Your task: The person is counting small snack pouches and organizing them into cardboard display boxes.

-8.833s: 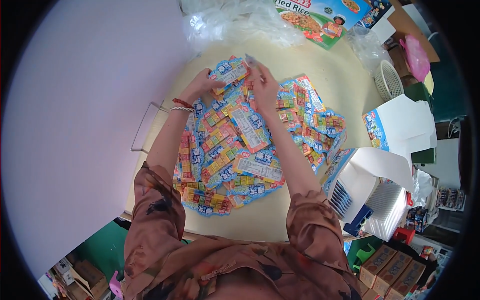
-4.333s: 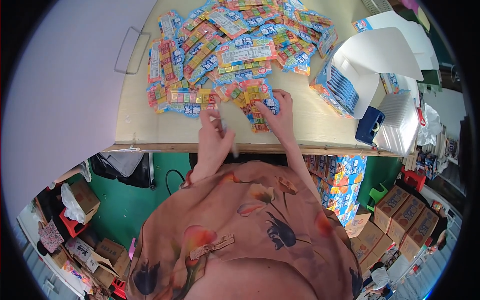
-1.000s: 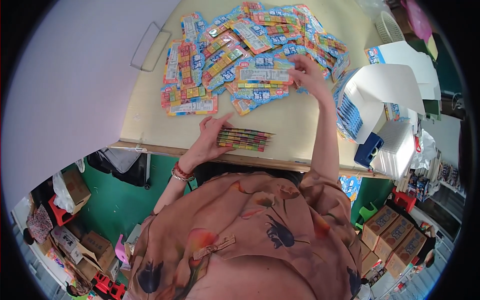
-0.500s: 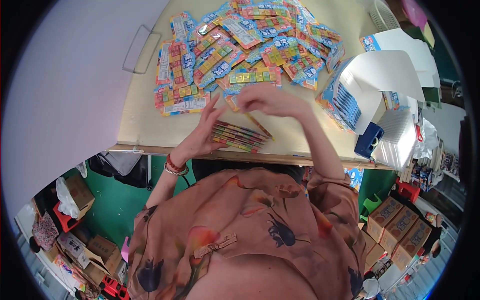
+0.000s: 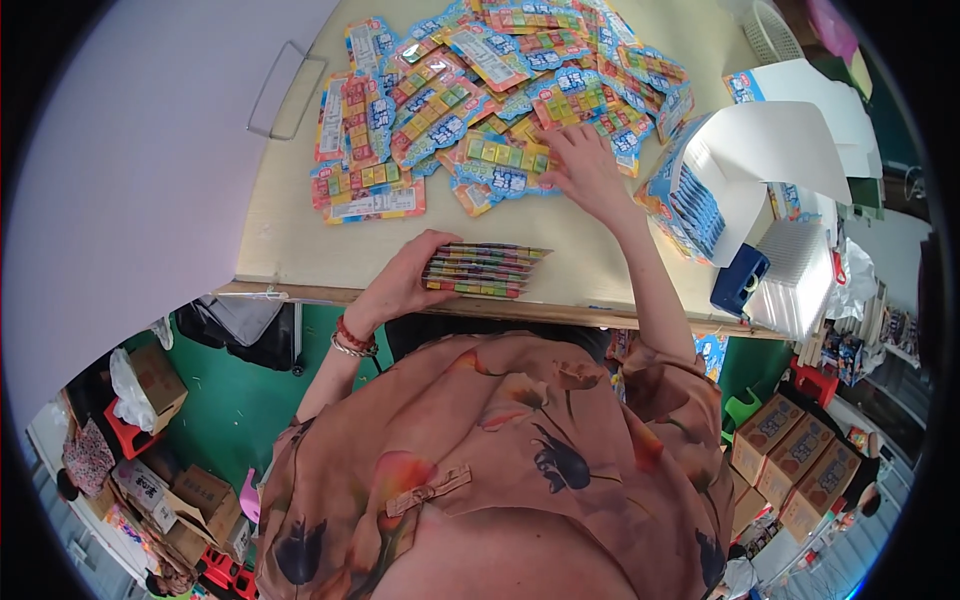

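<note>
My left hand [image 5: 408,277] is closed around the left end of a stack of flat, colourful candy blister packs [image 5: 482,270], held on edge near the table's front edge. Their right ends fan out slightly. My right hand [image 5: 588,172] reaches over the near side of a loose pile of similar packs. Its fingers are apart at the right end of one candy pack [image 5: 505,158], which lies with its row of yellow-green pieces facing up. The fingertips seem to touch that pack, but no grip shows.
Right of the pile stands an open display box [image 5: 690,205] with packs lined up inside. Beside it are a dark blue tape dispenser [image 5: 738,282] and a stack of clear plastic trays [image 5: 787,275]. A wire handle [image 5: 287,92] sticks out at the left. Cartons [image 5: 795,450] stand on the floor.
My right hand has moved right and away from the stack to the pile's near edge. The slanted pack beneath it now sits with the stack, and my left hand has closed around them.
</note>
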Motion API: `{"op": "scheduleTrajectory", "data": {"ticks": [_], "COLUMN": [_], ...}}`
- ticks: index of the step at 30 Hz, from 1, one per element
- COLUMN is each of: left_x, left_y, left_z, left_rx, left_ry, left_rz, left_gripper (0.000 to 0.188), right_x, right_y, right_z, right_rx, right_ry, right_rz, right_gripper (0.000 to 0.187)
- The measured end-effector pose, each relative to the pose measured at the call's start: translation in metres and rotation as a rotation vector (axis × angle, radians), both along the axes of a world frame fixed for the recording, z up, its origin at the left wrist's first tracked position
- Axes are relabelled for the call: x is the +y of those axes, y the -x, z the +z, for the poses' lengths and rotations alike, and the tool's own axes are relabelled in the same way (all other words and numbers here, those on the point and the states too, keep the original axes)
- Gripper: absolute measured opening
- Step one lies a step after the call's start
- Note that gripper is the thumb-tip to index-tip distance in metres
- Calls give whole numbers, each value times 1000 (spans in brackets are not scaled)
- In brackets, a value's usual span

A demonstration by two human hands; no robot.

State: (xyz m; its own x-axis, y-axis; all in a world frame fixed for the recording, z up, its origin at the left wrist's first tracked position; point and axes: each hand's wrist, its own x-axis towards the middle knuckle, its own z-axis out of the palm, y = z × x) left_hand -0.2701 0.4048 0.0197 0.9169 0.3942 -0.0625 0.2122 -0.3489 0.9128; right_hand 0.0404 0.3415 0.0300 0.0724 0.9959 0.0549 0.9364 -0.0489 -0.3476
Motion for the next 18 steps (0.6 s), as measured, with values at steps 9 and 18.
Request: {"op": "scheduleTrajectory", "data": {"ticks": [9,18], "left_x": [-13,-34], "left_y": [12,-8], "left_z": [0,-8], "left_rx": [35,-231], "left_ry": [471,849], "left_rz": [160,318], "left_gripper": [69,81], "right_x": [-42,-107], "right_y": [36,118], "right_z": [2,-98], "right_rx": [650,563], "right_ry": [168,-578], "right_rz": [-256,-94], "right_gripper": [26,48]}}
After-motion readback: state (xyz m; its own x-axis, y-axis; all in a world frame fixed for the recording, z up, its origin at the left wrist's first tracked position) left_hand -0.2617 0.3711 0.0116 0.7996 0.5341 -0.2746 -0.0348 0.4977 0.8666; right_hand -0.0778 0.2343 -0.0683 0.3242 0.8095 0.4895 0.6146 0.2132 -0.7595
